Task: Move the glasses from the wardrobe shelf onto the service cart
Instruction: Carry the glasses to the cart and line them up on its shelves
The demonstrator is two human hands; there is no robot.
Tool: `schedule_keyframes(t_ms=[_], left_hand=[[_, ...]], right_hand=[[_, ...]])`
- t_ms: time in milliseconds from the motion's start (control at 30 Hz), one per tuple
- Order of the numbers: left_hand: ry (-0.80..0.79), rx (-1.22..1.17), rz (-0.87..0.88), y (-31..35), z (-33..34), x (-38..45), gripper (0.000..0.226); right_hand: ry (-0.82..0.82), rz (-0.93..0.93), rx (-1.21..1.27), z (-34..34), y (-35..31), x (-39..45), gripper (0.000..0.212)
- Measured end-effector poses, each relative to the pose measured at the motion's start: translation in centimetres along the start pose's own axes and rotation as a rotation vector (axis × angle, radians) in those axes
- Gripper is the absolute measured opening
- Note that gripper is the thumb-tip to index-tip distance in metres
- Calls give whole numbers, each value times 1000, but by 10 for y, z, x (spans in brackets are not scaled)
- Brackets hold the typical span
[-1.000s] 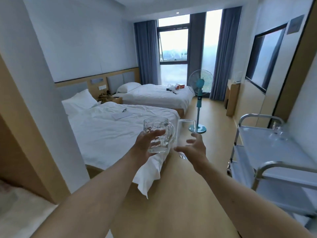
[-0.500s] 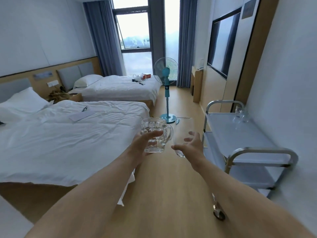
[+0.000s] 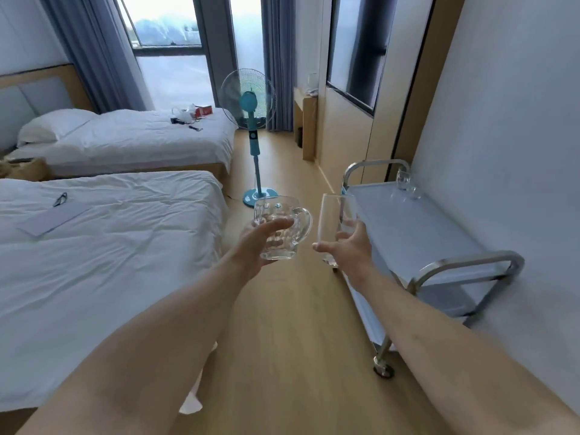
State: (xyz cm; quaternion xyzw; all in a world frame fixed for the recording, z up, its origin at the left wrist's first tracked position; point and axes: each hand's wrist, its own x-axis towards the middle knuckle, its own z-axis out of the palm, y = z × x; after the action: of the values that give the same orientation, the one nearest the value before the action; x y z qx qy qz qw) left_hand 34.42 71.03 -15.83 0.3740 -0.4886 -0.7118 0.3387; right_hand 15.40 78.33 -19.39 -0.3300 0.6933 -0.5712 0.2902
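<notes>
Gripping a dimpled mug (image 3: 277,229) in left hand (image 3: 255,243), right hand (image 3: 348,249) clasping tall glass (image 3: 329,221), service cart (image 3: 439,246) just beside

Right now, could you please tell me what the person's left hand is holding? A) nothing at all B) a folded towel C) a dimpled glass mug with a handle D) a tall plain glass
C: the left hand grips a dimpled glass mug with its handle turned toward the right hand, which holds the tall plain glass beside the service cart.
</notes>
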Motion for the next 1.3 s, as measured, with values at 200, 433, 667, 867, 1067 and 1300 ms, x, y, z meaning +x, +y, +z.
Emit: schedule_keyframes(t_ms=[200,433,667,867,1067,1300], left_hand=[[-55,-1,-61,1,-15,62,67],[-104,-2,-96,0,-20,127,74],[-126,19,-61,5,-14,213,70],[-148,75,-91,3,8,304,67],[-187,115,-164,-9,30,388,73],[-191,86,-251,-28,62,455,78]], right_hand=[[84,30,-50,19,3,42,99],[121,81,-102,29,15,94,101],[140,82,-59,37,27,177,101],[134,121,-30,36,46,259,95],[170,184,-55,24,66,333,88],[215,261,-47,7,94,392,96]])
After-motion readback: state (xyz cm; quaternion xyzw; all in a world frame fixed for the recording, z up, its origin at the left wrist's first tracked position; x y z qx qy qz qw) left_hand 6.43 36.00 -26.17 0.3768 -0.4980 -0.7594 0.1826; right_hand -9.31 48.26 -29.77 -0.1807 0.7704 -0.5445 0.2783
